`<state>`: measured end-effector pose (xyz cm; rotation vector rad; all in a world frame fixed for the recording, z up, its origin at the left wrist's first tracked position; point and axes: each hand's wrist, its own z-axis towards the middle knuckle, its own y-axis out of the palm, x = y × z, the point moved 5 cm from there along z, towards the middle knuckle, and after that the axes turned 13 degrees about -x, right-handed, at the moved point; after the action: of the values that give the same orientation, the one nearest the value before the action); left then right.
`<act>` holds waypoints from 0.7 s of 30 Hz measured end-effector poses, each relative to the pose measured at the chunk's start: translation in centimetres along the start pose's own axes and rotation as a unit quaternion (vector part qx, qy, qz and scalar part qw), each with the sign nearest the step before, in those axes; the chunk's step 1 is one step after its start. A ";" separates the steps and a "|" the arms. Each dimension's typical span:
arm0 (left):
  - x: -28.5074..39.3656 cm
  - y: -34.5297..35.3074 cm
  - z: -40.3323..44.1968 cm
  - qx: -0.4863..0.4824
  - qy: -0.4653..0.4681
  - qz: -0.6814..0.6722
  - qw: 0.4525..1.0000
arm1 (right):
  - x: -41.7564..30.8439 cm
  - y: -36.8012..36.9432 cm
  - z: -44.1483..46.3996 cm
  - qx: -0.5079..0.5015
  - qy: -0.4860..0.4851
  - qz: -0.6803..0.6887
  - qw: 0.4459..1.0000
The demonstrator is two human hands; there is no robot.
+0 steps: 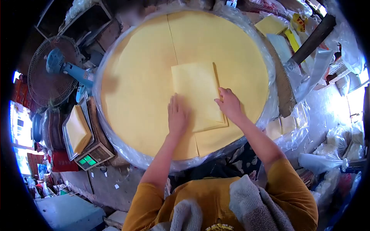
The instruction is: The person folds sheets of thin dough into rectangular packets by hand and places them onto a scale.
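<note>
A folded yellow sheet point(197, 96), rectangular and in several layers, lies on a large round yellow sheet point(135, 77). My left hand point(178, 115) rests at its left edge with the fingers stretched out, slightly smeared by motion. At the opposite edge my right hand point(230, 103) is closed on the folded sheet, its thumb towards the top face and some fingertips hidden. A thin straight line runs through the round sheet above and below the folded one. Clear plastic film point(273, 82) surrounds the round sheet.
A blue fan point(56, 63) stands at the left. Below it, folded yellow sheets point(78, 129) lie on a scale with a green lit display point(88, 161). A dark beam point(313, 39) slants in at the upper right, near plastic bags and another yellow stack point(271, 25).
</note>
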<state>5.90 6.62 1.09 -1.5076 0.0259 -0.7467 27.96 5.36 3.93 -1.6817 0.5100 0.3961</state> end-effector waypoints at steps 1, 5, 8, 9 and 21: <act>0.0 0.2 -0.1 -0.012 -0.003 0.022 1.000 | -0.3 0.2 0.0 0.033 -0.017 -0.075 0.996; 0.2 0.7 0.0 -0.006 -0.003 0.043 0.999 | -1.6 1.9 0.2 0.027 -0.177 -0.242 0.954; 1.6 0.0 -0.8 -0.045 0.039 0.118 0.991 | -0.6 3.1 0.5 -0.013 -0.156 -0.237 0.959; 2.3 -0.5 -1.5 -0.086 0.061 0.119 0.987 | -0.5 3.3 0.6 -0.017 -0.153 -0.237 0.959; 2.8 -3.7 -3.5 -0.241 0.122 0.052 0.961 | 1.8 0.4 0.0 -0.190 -0.272 -0.123 0.935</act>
<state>4.90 2.65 5.25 -1.8464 0.5011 -0.8772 29.22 5.13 2.61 -1.8740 -0.2022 0.7814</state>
